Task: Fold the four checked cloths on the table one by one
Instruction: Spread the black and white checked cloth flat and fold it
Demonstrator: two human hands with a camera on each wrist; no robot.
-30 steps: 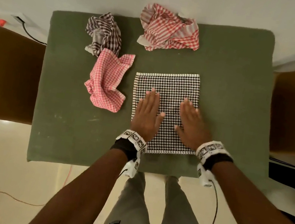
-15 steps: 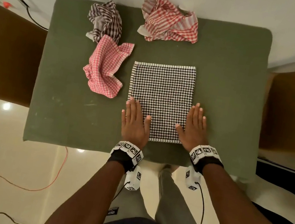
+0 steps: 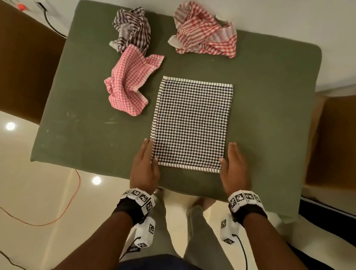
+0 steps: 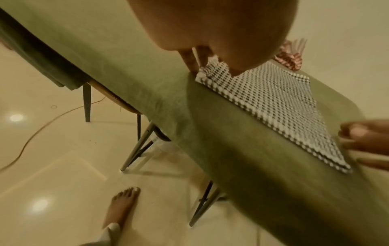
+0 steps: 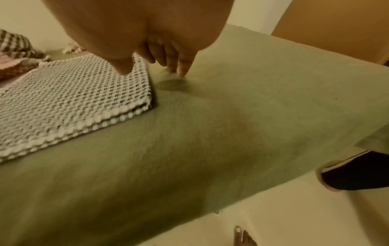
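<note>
Black-checked cloth (image 3: 190, 122) lies folded flat, frame centre. Both palms have slid off it to its lower corners: left hand (image 3: 145, 167) and right hand (image 3: 235, 171), fingers straight, gripping nothing. Likely another fold next; three crumpled cloths wait, upper left.

Home room, likely dining area. Green-covered table (image 3: 268, 131) on glossy cream tile floor (image 3: 21, 178), brown chairs (image 3: 7, 57) left and right, bare foot (image 4: 122, 204) underneath, plain white wall (image 3: 289, 11) far side.
</note>
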